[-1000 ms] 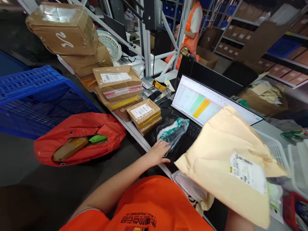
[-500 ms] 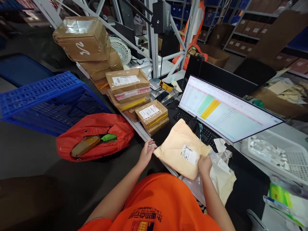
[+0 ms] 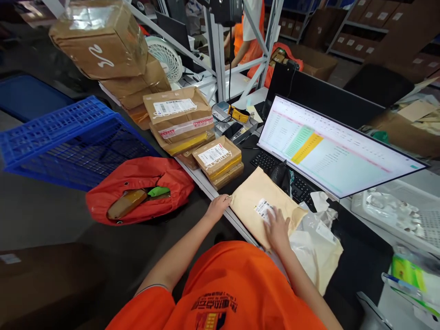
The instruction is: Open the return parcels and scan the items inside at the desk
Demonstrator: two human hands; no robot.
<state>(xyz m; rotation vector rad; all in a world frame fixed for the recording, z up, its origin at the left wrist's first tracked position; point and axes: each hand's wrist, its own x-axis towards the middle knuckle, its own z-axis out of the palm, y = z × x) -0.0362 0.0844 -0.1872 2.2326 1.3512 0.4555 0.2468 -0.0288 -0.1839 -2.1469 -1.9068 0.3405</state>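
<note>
Broadly, the desk [image 3: 366,256] runs diagonally across the view, with a blue crate [image 3: 58,130] standing on the far left and a wide monitor [image 3: 337,146] showing a spreadsheet toward the right. Between crate and desk sits a red bag [image 3: 180,178], its opening showing a wrapped package. Taped brown boxes [image 3: 178,110] are stacked along the desk's left edge. A cream envelope [image 3: 248,190] lies at the near edge of the desk, in front of the keyboard [image 3: 264,160], with crumpled plastic packaging [image 3: 318,247] just beside it on the right. The right hand [image 3: 277,230] rests on the envelope, fingers spread open and partly covering its white label [image 3: 262,207]. The left hand [image 3: 218,207] is at the envelope's left corner, fingers touching it; whether they pinch it, one cannot tell.
</note>
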